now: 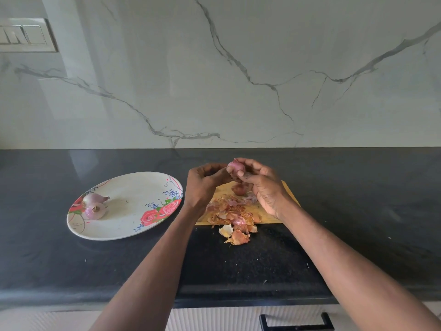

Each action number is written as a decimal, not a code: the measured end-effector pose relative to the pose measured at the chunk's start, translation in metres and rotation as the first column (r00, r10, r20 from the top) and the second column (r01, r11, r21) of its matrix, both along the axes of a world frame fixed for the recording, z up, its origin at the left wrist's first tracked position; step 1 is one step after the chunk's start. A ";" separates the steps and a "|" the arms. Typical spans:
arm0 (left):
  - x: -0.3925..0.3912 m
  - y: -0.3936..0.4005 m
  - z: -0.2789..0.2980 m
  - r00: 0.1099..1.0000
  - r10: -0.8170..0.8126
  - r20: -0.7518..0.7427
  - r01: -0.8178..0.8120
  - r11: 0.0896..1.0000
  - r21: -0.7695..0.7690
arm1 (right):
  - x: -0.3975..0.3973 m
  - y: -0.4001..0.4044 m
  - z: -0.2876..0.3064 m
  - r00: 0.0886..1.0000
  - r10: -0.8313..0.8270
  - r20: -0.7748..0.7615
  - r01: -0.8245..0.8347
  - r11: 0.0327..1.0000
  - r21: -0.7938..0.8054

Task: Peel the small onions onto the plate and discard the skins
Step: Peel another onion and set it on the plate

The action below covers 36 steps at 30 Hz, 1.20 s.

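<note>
Both forearms reach out over the black stone counter (71, 259), the left hand (202, 185) and right hand (265, 187) raised above the wooden cutting board (269, 211). Curled fingertips of both pinch a small pinkish onion (235, 167) between them. Two peeled onions (95, 205) lie on the left of the floral white plate (128, 225); papery skins (232, 216) heap below the hands.

A black stone counter (71, 263) ran below a white marble-veined wall (238, 68). A switch plate (26, 34) sat upper left (partly cropped). A black drawer handle (296, 322) showed below.
</note>
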<state>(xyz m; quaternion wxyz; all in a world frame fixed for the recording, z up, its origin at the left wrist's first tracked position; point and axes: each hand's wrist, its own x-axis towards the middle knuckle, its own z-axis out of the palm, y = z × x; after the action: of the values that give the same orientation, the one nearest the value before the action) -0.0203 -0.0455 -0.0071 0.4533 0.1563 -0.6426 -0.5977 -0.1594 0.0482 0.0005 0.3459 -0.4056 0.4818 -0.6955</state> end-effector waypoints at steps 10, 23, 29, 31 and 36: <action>0.000 -0.003 0.001 1.000 -0.014 -0.025 0.016 0.993 0.113 | 0.000 0.000 -0.001 0.992 -0.072 -0.106 0.075 0.997 0.020; 0.003 -0.003 0.002 0.999 0.025 -0.023 -0.025 1.000 0.019 | -0.001 0.000 -0.003 0.972 -0.055 -0.227 0.071 0.996 0.060; 0.004 -0.003 0.000 0.995 0.099 0.031 -0.097 0.994 -0.045 | 0.000 0.001 -0.002 0.977 -0.026 -0.212 0.042 0.997 0.067; 0.003 -0.004 -0.002 0.982 0.173 0.071 -0.167 0.983 -0.081 | 0.000 0.001 -0.001 0.979 -0.009 -0.204 0.023 0.998 0.066; 0.002 -0.002 -0.001 0.953 0.273 0.128 -0.249 0.952 -0.180 | 0.001 0.000 -0.001 0.984 0.002 -0.180 0.012 0.997 0.074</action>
<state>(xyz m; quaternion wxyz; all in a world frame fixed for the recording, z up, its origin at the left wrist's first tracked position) -0.0184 -0.0471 -0.0080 0.4897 0.2475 -0.6951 -0.4646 -0.1587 0.0482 -0.0001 0.3140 -0.4524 0.5379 -0.6382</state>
